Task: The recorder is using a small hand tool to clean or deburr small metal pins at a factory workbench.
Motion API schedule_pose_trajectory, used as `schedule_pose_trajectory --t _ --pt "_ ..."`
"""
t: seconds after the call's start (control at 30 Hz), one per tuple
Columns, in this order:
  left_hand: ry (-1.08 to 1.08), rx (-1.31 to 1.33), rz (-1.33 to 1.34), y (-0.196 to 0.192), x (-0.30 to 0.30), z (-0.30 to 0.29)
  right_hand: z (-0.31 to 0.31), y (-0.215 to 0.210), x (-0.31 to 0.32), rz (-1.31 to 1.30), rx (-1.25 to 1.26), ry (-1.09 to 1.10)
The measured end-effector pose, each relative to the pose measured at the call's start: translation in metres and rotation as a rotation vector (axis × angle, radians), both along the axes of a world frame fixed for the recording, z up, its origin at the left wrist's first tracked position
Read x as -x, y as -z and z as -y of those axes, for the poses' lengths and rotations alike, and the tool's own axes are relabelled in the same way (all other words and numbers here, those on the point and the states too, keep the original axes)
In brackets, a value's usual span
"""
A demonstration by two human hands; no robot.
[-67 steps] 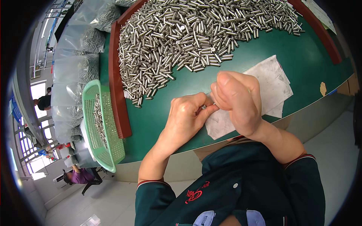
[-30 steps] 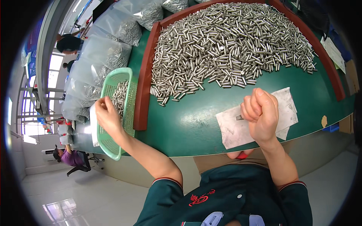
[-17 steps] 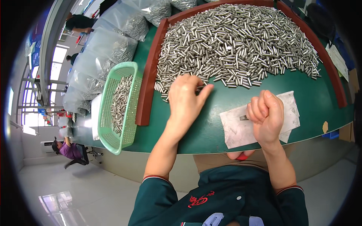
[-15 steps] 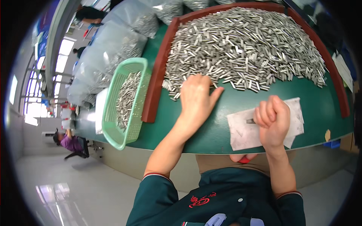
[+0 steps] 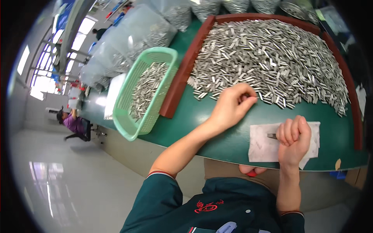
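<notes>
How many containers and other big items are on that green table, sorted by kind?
Green basket: 1
Red-rimmed tray: 1
White sheet: 1
Clear bags: at least 2, the far ones hard to separate
Total: at least 5

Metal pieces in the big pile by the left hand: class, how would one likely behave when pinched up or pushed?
Each metal piece looks short, flat and shiny, so probably stiff, light and a bit slippery. The flat sides suggest sliding, not rolling. The left hand works at the heap's edge, where neighbours may shift.

Two hands (image 5: 233,106), one green basket (image 5: 128,128), one white cloth (image 5: 262,145), countless metal pieces (image 5: 272,58)
</notes>
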State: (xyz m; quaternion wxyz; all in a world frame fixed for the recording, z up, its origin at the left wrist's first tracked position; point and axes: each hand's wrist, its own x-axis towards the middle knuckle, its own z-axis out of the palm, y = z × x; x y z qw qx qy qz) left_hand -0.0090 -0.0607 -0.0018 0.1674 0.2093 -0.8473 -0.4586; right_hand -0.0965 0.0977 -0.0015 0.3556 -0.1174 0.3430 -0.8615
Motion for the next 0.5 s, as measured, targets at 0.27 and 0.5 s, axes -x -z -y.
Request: schedule_pose_trajectory --t 0.27,0.5 --pt "0.040 -0.716 -0.039 0.0018 -0.0004 0.0028 0.0003 0.0001 0.0050 -0.046 -0.003 -0.030" --pt "0.056 -0.782 -0.041 0.0034 -0.0015 0.0013 -0.0023 -0.0011 0.0036 -0.054 -0.017 -0.025"
